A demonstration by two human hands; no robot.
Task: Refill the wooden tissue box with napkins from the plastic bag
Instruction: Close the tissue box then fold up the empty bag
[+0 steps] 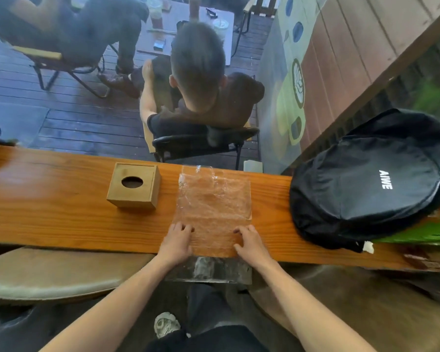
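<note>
Head view: plastic bag (214,204) flat under both hands' grip

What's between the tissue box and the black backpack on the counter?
In the head view, the clear plastic bag lies flat between the tissue box and backpack.

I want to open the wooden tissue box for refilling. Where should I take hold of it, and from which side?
Grip the tissue box across its left and right walls, coming down from above. It stands upright and alone on the counter, both side walls free, left of the plastic bag. Its top offers only the oval hole, a poor grip.
</note>
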